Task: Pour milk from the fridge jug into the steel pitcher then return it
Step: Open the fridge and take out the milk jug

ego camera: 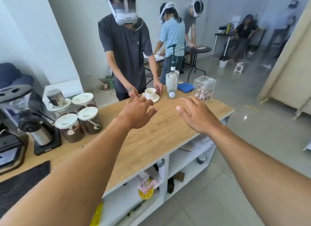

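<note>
The left edge crops the coffee machine (10, 145), and the seated person (244, 32) is blurred.

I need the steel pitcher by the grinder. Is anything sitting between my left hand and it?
Yes. The white-lidded jars stand on the counter, directly between the open left hand and the steel pitcher.

A white cup (150, 93) on its saucer (156, 100) stands on the wooden counter (159, 133) near a pump bottle (172, 84).

We see a bright, evenly lit room with soft, faint shadows. Glare shines on the tiled floor (245, 117) at right. Wide-angle bending curves the edges, and the far seated person (244, 29) is blurred.
</note>
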`<state>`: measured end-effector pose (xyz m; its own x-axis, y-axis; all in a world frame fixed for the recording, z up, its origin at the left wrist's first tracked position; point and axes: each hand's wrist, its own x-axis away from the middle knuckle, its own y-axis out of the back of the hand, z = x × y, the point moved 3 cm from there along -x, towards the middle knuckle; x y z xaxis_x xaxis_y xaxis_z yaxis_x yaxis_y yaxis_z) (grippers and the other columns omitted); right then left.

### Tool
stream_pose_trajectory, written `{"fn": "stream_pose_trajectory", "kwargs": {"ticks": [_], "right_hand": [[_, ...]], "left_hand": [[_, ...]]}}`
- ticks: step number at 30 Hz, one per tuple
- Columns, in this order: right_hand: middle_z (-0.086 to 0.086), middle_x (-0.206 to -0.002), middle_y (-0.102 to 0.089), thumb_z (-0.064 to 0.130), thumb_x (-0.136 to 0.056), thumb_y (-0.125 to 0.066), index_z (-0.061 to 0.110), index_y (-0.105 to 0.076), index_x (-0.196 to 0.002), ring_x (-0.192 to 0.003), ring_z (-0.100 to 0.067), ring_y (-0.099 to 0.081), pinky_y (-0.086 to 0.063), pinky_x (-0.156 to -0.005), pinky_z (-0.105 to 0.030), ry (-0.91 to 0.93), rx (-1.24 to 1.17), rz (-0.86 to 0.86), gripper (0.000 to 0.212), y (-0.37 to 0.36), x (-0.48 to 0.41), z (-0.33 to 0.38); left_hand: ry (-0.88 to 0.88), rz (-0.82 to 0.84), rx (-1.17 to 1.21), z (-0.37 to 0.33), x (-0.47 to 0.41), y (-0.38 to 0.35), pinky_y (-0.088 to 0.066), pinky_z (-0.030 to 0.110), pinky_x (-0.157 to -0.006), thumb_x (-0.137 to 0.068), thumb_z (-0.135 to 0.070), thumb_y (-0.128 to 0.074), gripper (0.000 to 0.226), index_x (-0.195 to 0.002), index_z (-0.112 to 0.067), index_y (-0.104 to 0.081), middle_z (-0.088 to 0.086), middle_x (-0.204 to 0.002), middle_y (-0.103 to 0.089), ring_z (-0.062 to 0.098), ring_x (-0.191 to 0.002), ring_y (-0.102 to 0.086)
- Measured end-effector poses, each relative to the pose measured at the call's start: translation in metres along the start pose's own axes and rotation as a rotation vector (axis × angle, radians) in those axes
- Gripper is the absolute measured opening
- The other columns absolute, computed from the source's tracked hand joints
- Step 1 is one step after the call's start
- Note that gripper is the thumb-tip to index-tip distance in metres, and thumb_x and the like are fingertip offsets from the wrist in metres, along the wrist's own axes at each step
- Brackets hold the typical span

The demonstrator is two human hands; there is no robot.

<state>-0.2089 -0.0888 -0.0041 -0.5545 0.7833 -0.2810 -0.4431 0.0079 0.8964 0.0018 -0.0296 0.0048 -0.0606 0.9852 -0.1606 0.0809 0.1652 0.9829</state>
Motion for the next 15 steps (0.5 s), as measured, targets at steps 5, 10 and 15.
{"fn": "stream_pose_trajectory", "kwargs": {"ticks": [5, 10, 15], "right_hand": [[-0.003, -0.149, -0.037, 0.052, -0.099, -0.034, 0.019, -0.036, -0.145, -0.139, -0.022, -0.027, -0.024, -0.114, -0.038, -0.114, 0.009, -0.094, 0.057, 0.047, 0.060, -0.084], [-0.004, -0.146, -0.041, 0.051, -0.098, -0.035, 0.017, -0.039, -0.143, -0.137, -0.025, -0.032, -0.027, -0.112, -0.039, -0.285, 0.069, -0.151, 0.056, 0.092, 0.132, -0.166], [-0.002, -0.155, -0.033, 0.050, -0.100, -0.032, 0.020, -0.031, -0.149, -0.143, -0.021, -0.024, -0.021, -0.116, -0.037, -0.454, 0.090, -0.203, 0.058, 0.147, 0.221, -0.244]], "left_hand": [[-0.175, 0.017, -0.007, -0.112, -0.026, -0.014, -0.025, 0.047, -0.112, -0.102, -0.054, -0.032, 0.051, -0.139, -0.024, -0.051, 0.001, -0.148, -0.045, 0.023, -0.140, -0.034], [-0.334, 0.040, -0.004, -0.218, -0.046, -0.037, -0.023, 0.045, -0.114, -0.103, -0.052, -0.030, 0.049, -0.142, -0.028, -0.046, -0.003, -0.154, -0.040, 0.021, -0.144, -0.032], [-0.504, 0.047, 0.026, -0.340, -0.055, -0.052, -0.014, 0.047, -0.121, -0.104, -0.049, -0.029, 0.049, -0.149, -0.031, -0.038, -0.007, -0.162, -0.028, 0.019, -0.151, -0.018]]}}
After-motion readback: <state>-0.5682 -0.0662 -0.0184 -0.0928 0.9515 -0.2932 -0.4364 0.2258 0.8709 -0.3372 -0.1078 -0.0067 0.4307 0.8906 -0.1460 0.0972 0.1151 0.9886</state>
